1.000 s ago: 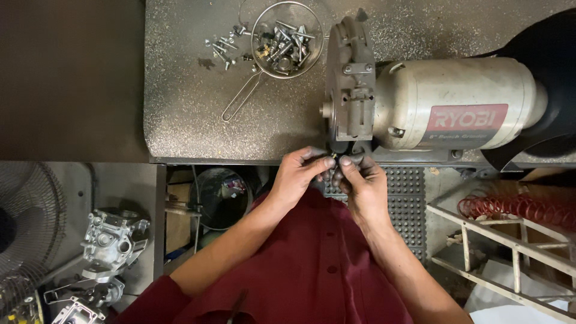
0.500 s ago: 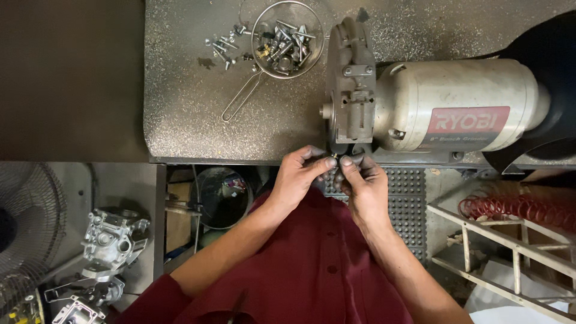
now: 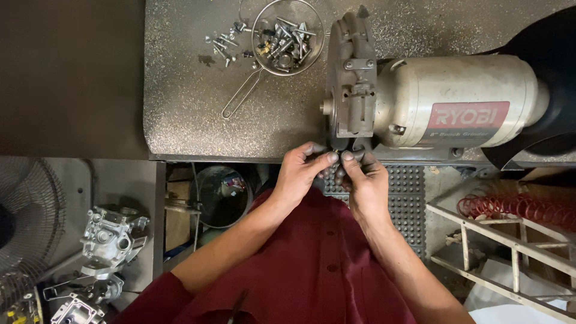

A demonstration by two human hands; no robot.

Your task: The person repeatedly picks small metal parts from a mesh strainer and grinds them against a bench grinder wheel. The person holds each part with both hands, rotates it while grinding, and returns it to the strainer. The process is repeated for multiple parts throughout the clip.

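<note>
Both hands meet at the near edge of the counter (image 3: 198,120), fingertips pinched together right below the grinder's wheel guard (image 3: 351,78). The left hand (image 3: 300,174) has its fingers curled with the thumb pressed forward; the right hand (image 3: 366,183) mirrors it, fingers bent and knuckles up. The grip of each is nearly closed on something small and dark between the fingertips, perhaps a bolt, though it is too hidden to name. Both forearms slant up from the red shirt (image 3: 300,276), wrists fairly straight. Just beyond the fingers sits the cream-coloured bench grinder (image 3: 456,99) on the speckled counter. Farther back stands a wire strainer (image 3: 288,36) holding bolts, with loose bolts (image 3: 222,45) scattered to its left. Below the counter, a bucket (image 3: 222,195) stands on the floor, and grey metal castings (image 3: 111,231) lie beside a fan (image 3: 27,216).
</note>
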